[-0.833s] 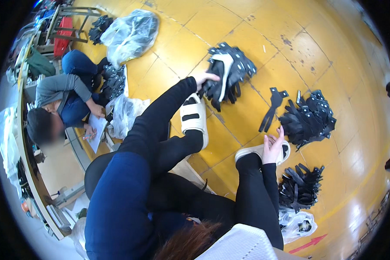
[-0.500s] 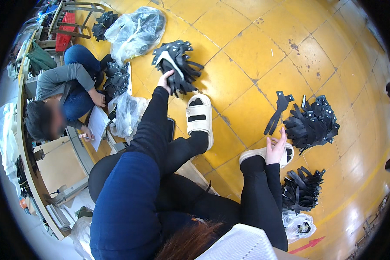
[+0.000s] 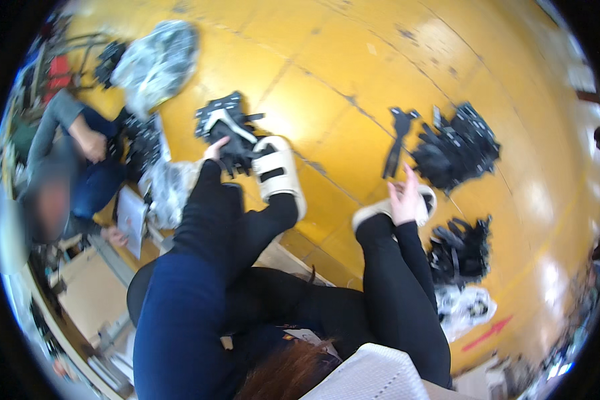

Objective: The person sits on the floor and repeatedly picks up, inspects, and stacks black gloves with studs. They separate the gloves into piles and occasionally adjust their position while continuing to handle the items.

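Observation:
My left hand (image 3: 215,149) grips the near-left edge of a bundle of flat black straps (image 3: 232,159) with small holed tabs. Its thumb shows, while the other fingers are mostly hidden. A pale band (image 3: 236,127) crosses the bundle, beside my left cream sandal (image 3: 278,171). Empty and with fingers apart, my right hand (image 3: 405,200) is above my right sandal (image 3: 427,199). Just beyond its fingertips lies a single black strap (image 3: 398,140). To the right of that strap is a large pile of black straps (image 3: 457,147).
Another black strap pile (image 3: 460,250) lies nearer on the right, beside a clear plastic bag (image 3: 465,310). At far left stands a big filled plastic bag (image 3: 159,63). A seated person (image 3: 80,143) on the left holds white paper (image 3: 132,220), near another plastic bag (image 3: 169,192).
My view has shifted and blurred, moving most things left in the picture. The strap bundle, with my left hand at it, has come closer to my left sandal. My right hand remains open.

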